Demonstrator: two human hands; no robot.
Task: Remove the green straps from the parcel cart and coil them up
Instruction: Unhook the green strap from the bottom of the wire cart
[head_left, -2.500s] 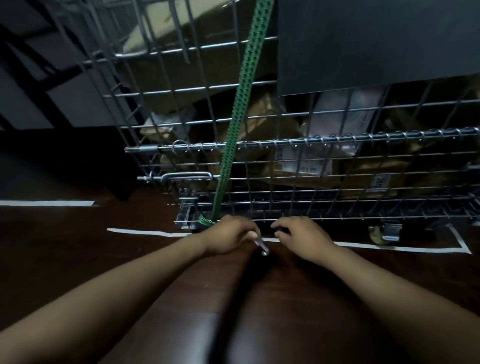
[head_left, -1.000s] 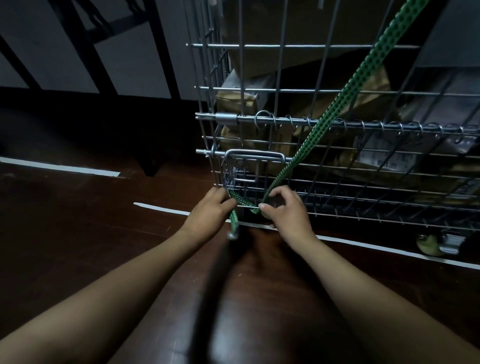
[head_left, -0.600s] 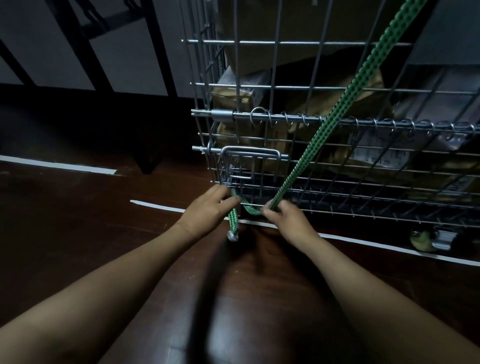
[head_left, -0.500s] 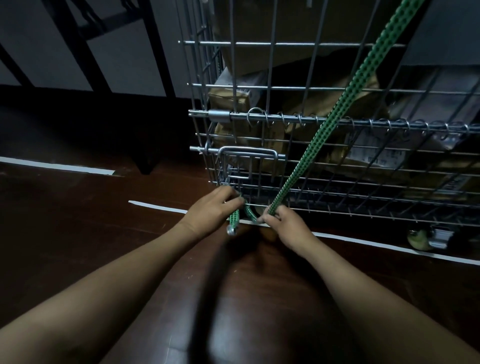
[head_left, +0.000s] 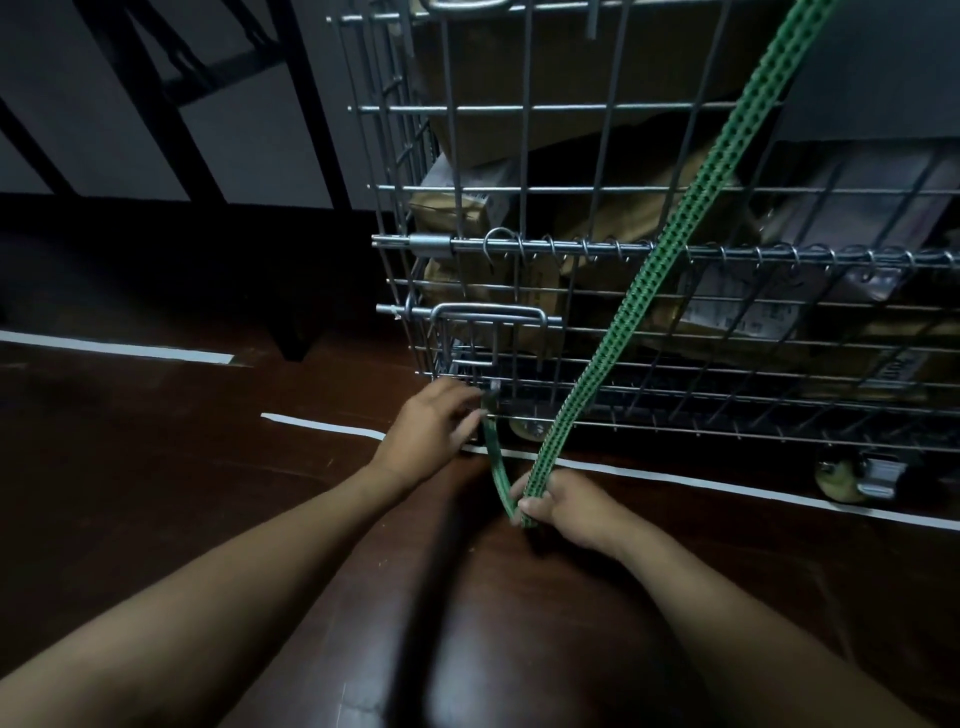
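Your left hand (head_left: 434, 428) pinches the end of the green strap (head_left: 647, 273) by the cart (head_left: 566, 108). Your right hand (head_left: 569, 512) clenches its fingers round the strap's fold.

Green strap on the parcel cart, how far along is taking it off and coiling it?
Done: a low loop of the strap hangs clear of the cart. In hand: the right hand grips the bend, and the left hand pinches the hook end at the cart's foot; whether the hook is off is blurred. Left: the strap runs up across the cart out of view, and nothing is coiled.
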